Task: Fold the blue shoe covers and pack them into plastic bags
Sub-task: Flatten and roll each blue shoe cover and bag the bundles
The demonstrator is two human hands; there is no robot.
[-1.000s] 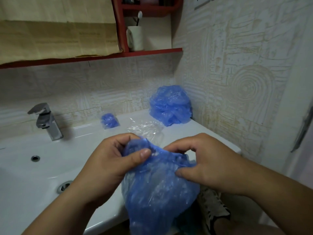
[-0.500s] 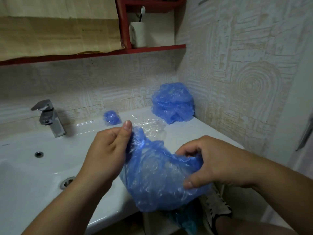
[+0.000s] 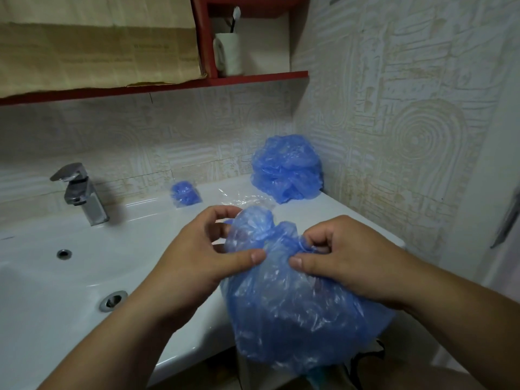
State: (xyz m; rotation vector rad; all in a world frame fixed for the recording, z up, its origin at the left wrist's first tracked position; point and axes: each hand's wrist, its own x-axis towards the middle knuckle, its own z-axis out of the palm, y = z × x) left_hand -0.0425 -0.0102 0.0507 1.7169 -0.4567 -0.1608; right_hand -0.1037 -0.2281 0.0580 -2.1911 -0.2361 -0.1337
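- Hanging in front of the sink rim: blue shoe cover, now bunched at the top, no longer spread wide.
- Closed in on that gathered top with left hand and right hand; thumb and fingers of both pinching the film.
- Probably means fold started, packing not yet.
- Waiting behind on the rim: loose pile, empty clear bag, one packed bag.

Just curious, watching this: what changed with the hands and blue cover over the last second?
The left hand, raised half a second ago, came back down beside the right hand; both now pinch the gathered top of the shoe cover. The blue pile and small packed bag stayed put.
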